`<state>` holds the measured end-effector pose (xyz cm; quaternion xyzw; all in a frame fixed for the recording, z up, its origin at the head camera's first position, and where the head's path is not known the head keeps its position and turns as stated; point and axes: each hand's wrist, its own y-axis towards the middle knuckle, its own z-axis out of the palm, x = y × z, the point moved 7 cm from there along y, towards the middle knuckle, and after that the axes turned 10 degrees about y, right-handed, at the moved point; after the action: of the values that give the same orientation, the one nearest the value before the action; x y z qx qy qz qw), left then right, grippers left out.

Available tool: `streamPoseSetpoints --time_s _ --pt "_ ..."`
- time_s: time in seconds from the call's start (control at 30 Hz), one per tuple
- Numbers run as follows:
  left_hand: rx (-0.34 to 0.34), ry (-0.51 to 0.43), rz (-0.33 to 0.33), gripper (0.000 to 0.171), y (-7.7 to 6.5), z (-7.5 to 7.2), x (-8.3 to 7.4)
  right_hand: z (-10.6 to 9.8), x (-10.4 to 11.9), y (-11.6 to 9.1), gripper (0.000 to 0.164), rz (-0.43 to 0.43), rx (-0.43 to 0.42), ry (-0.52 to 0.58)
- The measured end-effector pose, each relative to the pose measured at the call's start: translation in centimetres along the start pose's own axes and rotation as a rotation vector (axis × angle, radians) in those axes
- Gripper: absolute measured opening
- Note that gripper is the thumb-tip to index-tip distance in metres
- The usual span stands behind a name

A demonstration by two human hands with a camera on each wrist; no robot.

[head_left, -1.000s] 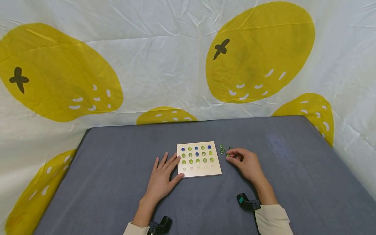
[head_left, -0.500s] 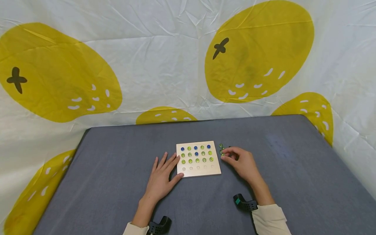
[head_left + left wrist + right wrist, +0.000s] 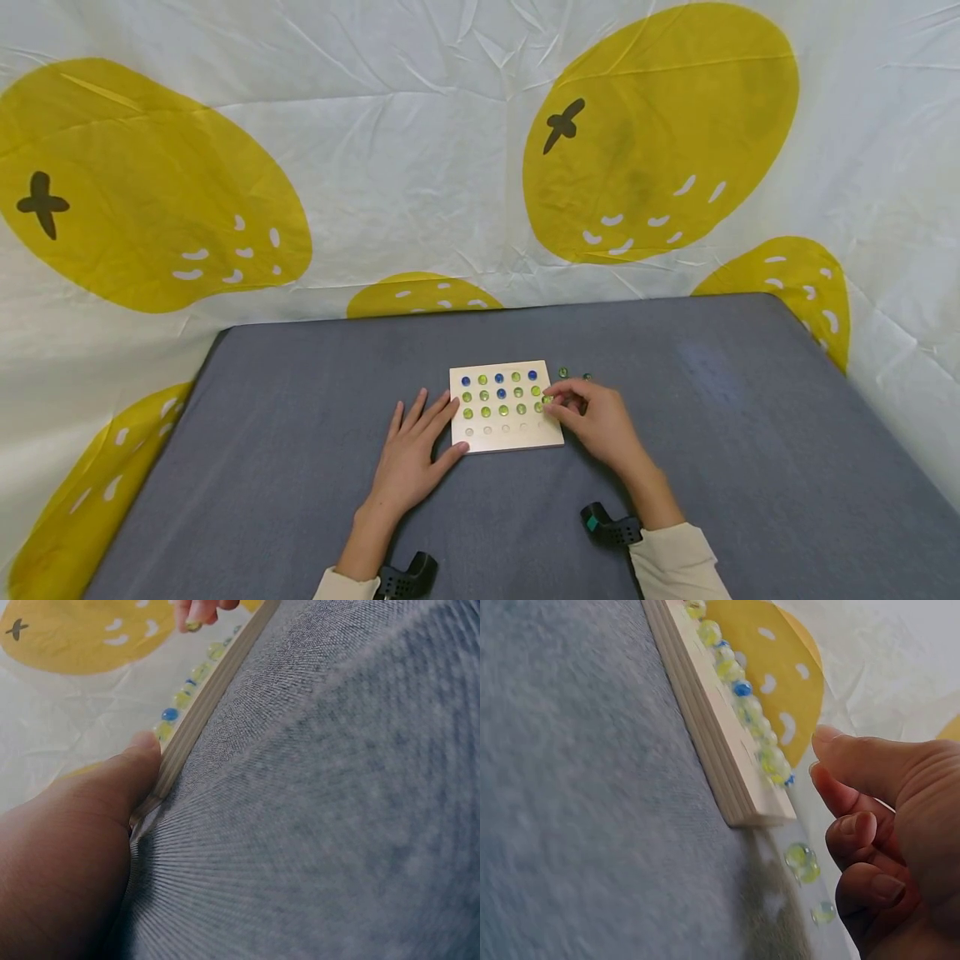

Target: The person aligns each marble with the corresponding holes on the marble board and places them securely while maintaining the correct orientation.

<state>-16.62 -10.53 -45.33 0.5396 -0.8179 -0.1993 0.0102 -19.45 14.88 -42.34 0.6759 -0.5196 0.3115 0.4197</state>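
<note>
A pale wooden board (image 3: 552,437) lies on the cloth, its upper three rows of hollows holding green marbles (image 3: 503,410) and a few blue marbles (image 3: 502,393). The front row of hollows holds none. My left hand (image 3: 408,467) rests at the board's left edge with fingers spread and straight; its thumb (image 3: 142,754) touches the corner in the left wrist view. Thumb and forefinger of my right hand (image 3: 600,421) pinch a green marble (image 3: 547,400) over the board's right edge. In the left wrist view that marble (image 3: 193,625) shows below the fingertips.
Loose green marbles (image 3: 563,372) lie on the grey tablecloth (image 3: 300,417) just right of the board, partly behind my right hand. A white curtain (image 3: 420,183) with yellow fruit prints hangs behind the table. Each wrist wears a black camera mount (image 3: 611,527).
My right hand has moved left from the loose marbles to the board's right edge, carrying a green marble. My left hand has stayed in place on the board.
</note>
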Motion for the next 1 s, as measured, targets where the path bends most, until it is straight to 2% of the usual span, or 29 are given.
streamPoseSetpoints --time_s 0.17,0.4,0.67,1.0 --pt "-0.004 -0.004 -0.001 0.064 -0.2 -0.1 0.0 1.0 0.7 0.0 0.014 -0.023 0.025 0.012" --pt "-0.017 -0.004 0.013 0.065 -0.2 0.0 0.0 1.6 1.1 -0.1 0.014 -0.009 0.039 0.047" --pt "-0.019 -0.001 0.011 0.065 -0.1 0.1 0.1 2.5 2.3 -0.3 0.014 -0.09 0.058 0.069" --pt "-0.003 0.011 0.001 0.064 -0.2 0.3 0.1 3.6 3.2 -0.5 0.013 -0.112 0.064 0.076"
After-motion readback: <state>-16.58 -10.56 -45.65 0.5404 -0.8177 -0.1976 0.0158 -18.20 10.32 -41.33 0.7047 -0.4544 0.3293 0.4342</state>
